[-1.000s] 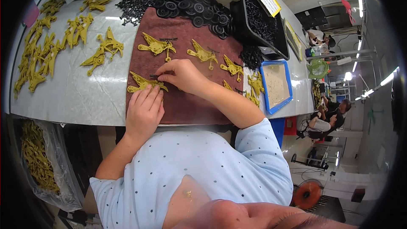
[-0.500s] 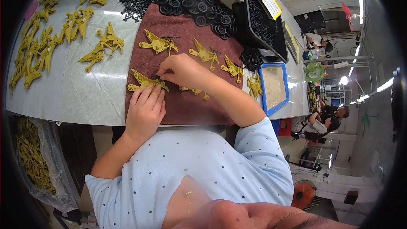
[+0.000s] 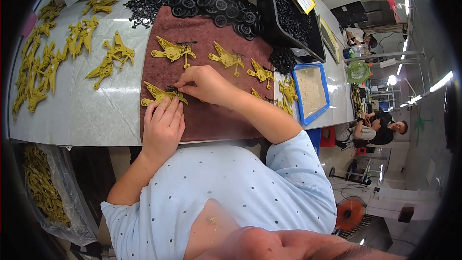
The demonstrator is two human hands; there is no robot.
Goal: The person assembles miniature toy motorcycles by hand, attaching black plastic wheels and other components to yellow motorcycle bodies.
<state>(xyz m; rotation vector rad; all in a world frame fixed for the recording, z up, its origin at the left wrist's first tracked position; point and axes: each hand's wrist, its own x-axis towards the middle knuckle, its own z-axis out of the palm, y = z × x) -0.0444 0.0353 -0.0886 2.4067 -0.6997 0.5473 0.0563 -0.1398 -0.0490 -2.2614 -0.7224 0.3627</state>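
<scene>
On the reddish-brown cloth (image 3: 202,120), my left hand (image 3: 162,124) presses its fingers over a yellow plastic frame part (image 3: 156,92), holding it down. My right hand (image 3: 204,84) pinches a small black plastic piece (image 3: 172,88) at the right end of that part; its exact shape is mostly hidden by the fingers. Farther back on the cloth lie a yellow part (image 3: 172,50) and another yellow part (image 3: 225,58), each with a thin black piece across it. A further yellow part (image 3: 261,72) lies at the cloth's right side, beyond my right forearm.
Black wheels (image 3: 220,6) and small black pieces (image 3: 147,6) are heaped behind the cloth. A black bin (image 3: 293,19) stands at the back right, a blue-rimmed tray (image 3: 312,91) nearer. Many yellow parts (image 3: 48,62) lie at left; a plastic-lined box (image 3: 45,183) sits below the table edge.
My view has shifted slightly. Both hands stay at the same yellow part, my right fingers still pinching the black piece at its right end. More yellow parts show beyond my right forearm.
</scene>
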